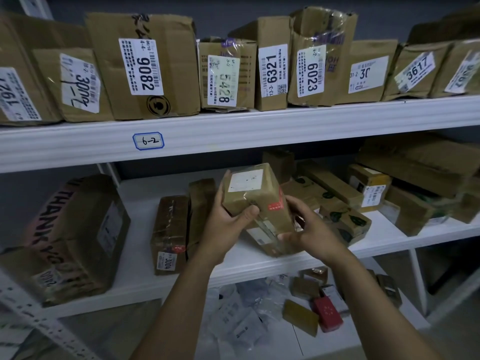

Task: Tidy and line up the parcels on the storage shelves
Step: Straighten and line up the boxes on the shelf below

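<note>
In the head view, an oblong brown cardboard parcel, wrapped in glossy tape, is being held above the middle shelf's front edge. Its long axis is tilted, with the white-labelled end pointing up and back. It is being gripped by the left hand and right hand, fingers curled around it.

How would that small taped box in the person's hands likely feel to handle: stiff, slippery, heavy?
The small taped box is probably stiff: its edges look square and uncrushed. Its glossy tape may make it a little slippery. It seems fairly light, since the left hand and right hand hold it up tilted.
</note>
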`<move>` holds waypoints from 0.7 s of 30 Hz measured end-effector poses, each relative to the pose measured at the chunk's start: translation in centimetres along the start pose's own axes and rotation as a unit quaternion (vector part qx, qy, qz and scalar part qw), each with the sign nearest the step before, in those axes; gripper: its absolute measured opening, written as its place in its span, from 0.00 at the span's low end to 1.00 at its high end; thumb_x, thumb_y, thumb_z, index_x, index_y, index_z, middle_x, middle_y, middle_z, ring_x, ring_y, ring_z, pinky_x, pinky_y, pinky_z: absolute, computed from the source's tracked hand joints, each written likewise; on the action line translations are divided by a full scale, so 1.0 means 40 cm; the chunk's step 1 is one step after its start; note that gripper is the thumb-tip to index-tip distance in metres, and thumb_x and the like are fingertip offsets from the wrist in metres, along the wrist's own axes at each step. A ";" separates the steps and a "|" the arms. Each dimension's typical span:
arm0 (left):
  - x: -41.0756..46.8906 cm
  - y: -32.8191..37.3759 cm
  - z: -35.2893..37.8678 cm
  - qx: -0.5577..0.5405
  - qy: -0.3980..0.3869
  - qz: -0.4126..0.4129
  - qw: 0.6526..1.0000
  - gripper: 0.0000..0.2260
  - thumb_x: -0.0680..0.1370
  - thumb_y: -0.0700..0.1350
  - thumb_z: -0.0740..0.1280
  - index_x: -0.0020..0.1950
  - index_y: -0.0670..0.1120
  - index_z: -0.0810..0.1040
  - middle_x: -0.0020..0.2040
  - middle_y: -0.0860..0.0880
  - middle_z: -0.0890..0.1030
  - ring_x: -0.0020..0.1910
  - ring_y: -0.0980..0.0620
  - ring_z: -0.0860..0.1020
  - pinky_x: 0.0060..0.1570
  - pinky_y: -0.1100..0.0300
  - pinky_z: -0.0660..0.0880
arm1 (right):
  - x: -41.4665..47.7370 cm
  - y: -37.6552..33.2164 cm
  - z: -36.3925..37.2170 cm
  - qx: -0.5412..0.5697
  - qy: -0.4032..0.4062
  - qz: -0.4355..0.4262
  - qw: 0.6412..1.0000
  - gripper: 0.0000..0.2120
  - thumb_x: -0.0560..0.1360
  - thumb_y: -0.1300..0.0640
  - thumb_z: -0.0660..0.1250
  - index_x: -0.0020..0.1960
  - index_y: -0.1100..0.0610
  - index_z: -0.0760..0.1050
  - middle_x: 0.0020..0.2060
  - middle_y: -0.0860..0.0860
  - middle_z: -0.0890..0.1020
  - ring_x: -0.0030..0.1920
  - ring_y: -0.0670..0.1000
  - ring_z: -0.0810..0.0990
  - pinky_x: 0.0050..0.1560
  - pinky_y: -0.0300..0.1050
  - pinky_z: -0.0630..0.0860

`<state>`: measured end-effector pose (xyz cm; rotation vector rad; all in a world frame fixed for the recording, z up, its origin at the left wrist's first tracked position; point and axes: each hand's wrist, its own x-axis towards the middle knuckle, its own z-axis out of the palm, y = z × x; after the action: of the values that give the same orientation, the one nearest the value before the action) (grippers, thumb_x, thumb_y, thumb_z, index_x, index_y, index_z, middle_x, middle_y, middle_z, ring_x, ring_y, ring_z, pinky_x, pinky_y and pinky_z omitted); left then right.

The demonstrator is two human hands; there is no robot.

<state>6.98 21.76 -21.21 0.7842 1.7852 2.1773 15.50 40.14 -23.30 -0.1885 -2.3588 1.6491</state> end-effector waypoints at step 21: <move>-0.052 -0.048 -0.002 0.003 -0.018 -0.030 0.999 0.23 0.70 0.55 0.72 0.63 0.56 0.72 0.61 0.55 0.79 0.63 0.52 0.77 0.59 0.49 0.77 | 0.000 -0.012 0.039 0.094 -0.062 0.036 0.993 0.46 0.59 0.23 0.67 0.73 0.32 0.56 0.78 0.47 0.53 0.76 0.50 0.57 0.73 0.55 0.60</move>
<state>8.38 21.15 -23.62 0.7570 1.7754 2.1075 15.07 38.56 -23.34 -0.1389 -2.2895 1.9581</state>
